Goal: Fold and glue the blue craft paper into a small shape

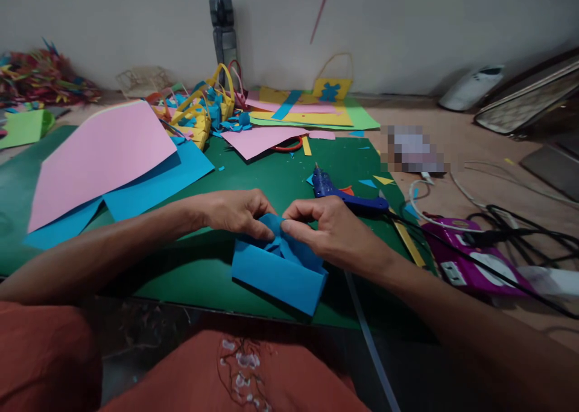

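A folded blue paper box (pixel 278 276) rests near the front edge of the green mat (pixel 190 273). My left hand (pixel 239 214) pinches the box's far-left side, thumb and fingers closed on the blue paper. Opposite it, my right hand (pixel 337 234) grips the same paper near the middle of the far side, thumb against forefinger. The two sets of fingertips are close together. Part of the box's far side is hidden behind my hands. Just beyond my right hand lies a blue glue gun (pixel 348 196), its nozzle toward the back.
Pink sheets (pixel 104 158) and blue sheets (pixel 158 174) lie to the left. Small yellow baskets (pixel 196 125) stand at the back beside stacked coloured paper (pixel 298 113). On the right are a purple power strip (pixel 473 258), cables and a yellow strip (pixel 409 243).
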A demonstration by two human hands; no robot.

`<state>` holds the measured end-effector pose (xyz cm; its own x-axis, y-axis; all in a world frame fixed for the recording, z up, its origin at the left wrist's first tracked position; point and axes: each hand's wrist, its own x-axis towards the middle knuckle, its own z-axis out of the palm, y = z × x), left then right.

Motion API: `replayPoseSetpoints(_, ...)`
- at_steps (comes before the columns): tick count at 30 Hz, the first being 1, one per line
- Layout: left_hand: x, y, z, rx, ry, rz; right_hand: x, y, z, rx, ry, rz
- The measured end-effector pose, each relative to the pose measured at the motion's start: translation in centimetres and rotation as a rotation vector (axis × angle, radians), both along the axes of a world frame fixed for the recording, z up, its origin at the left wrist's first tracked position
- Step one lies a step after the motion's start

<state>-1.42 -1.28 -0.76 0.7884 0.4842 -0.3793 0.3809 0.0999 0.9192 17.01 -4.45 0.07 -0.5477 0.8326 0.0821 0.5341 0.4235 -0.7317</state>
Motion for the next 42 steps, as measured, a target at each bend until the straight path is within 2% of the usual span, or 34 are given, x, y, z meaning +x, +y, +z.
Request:
replayPoseSetpoints(9,0.1,-0.1,-0.1,-0.01,0.046,0.011,-0.2,-0.2,0.3,0.037,-0.047,0.055)
replayPoseSetpoints(19,0.5,-0.6,0.2,0.13,0.149,-0.064,-0.3,-0.8,0.5,0.087,-0.074,0.091)
replayPoseSetpoints(32,0.5,-1.0,-0.2,0.142,0.148,-0.07,-0.3,-1.0,0.4,0.153,-0.08,0.111)
replayPoseSetpoints(42,0.8,-1.6,-0.3,0.129,0.181,0.048,-0.2,-1.0,0.3,0.236,-0.154,0.088)
